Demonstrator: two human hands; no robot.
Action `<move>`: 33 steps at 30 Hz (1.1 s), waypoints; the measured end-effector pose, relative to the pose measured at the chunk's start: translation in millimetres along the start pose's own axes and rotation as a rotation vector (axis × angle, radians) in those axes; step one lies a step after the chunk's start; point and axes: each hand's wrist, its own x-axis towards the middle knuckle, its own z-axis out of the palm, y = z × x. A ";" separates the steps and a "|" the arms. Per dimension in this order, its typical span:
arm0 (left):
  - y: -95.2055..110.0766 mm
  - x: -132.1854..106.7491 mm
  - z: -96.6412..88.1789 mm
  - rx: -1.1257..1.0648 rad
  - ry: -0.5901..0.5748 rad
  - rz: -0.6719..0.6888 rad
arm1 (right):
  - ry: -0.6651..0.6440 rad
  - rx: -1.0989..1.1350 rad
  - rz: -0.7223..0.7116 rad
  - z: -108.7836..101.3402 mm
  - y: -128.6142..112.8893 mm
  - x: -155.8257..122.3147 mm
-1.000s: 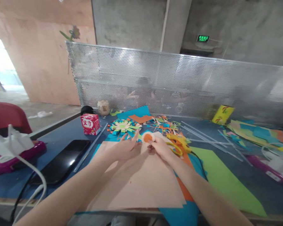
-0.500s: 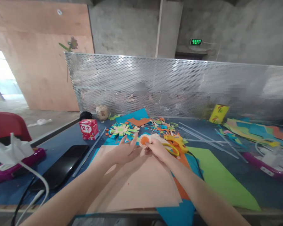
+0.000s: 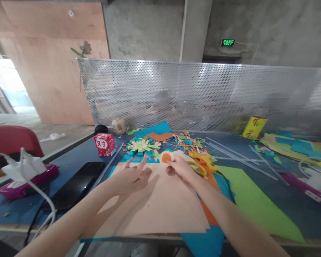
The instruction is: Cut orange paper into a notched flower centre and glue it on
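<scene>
My right hand (image 3: 179, 167) pinches a small round paper flower (image 3: 166, 157) with an orange scalloped centre on a pale scalloped ring. To its left, my left hand (image 3: 132, 175) holds nothing; its fingers are spread over the peach paper sheets (image 3: 160, 210). Just beyond that hand lies a layered paper flower (image 3: 141, 145) in blue, cream and green. Beside my right hand rest a yellow glue gun (image 3: 205, 160) and yellow-handled scissors (image 3: 199, 168), their blades hidden.
Paper scraps (image 3: 188, 142) are heaped at the back, before a perforated metal screen (image 3: 149, 85). Clear sticks (image 3: 235, 155) and a green sheet (image 3: 256, 203) lie on the right. At left are a red-white box (image 3: 105, 144), a black phone (image 3: 76, 184) and a power strip (image 3: 29, 180) with cables.
My left hand has drawn away to the left from the small orange flower. My right hand keeps its pinch on the flower. The view has shifted slightly.
</scene>
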 end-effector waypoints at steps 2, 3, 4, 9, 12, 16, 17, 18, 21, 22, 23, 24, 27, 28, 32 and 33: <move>1.3 -3.8 -2.8 -0.059 -0.023 0.045 | 0.006 -0.006 -0.008 -0.6 0.3 0.0; 3.0 -7.9 -4.9 -0.095 -0.023 0.082 | 0.008 -0.008 -0.013 -0.7 0.2 -0.3; 5.7 -13.6 -7.2 -0.129 -0.013 0.121 | 0.009 -0.009 -0.016 -0.6 -0.1 -0.8; 26.7 -49.2 -13.2 -0.276 0.015 0.259 | 0.002 -0.003 -0.009 1.2 -3.1 -4.4; 35.1 -60.5 -8.7 -0.256 -0.016 0.284 | -0.007 0.008 0.001 2.0 -4.9 -6.4; 38.8 -61.5 -2.2 -0.198 0.013 0.280 | -0.020 0.017 0.015 2.8 -6.8 -8.7; 39.1 -60.8 -2.4 -0.192 0.006 0.284 | -0.018 0.018 0.017 3.0 -7.3 -9.2; 39.2 -60.1 -3.4 -0.189 -0.012 0.293 | -0.016 0.017 0.018 3.2 -7.7 -9.8; 38.9 -57.8 -8.6 -0.187 -0.017 0.310 | -0.002 0.013 0.020 3.7 -8.8 -11.0; 38.7 -56.9 -10.0 -0.185 0.004 0.310 | 0.002 0.010 0.023 3.8 -9.1 -11.2; 38.6 -56.0 -10.6 -0.181 0.027 0.310 | 0.004 0.009 0.026 3.9 -9.2 -11.2; 38.6 -54.9 -10.4 -0.180 0.047 0.309 | 0.005 0.007 0.030 4.0 -9.3 -10.9; 39.8 -52.4 -6.0 -0.182 0.024 0.305 | 0.001 0.001 0.036 3.3 -8.5 -8.7; 40.4 -52.0 -4.1 -0.182 0.006 0.303 | -0.001 -0.002 0.036 2.9 -8.1 -7.8; 41.9 -51.7 -1.9 -0.147 -0.040 0.318 | -0.010 -0.008 0.030 2.1 -7.4 -6.1; 41.5 -50.9 -2.9 -0.138 -0.023 0.326 | -0.010 -0.006 0.029 2.2 -7.8 -6.6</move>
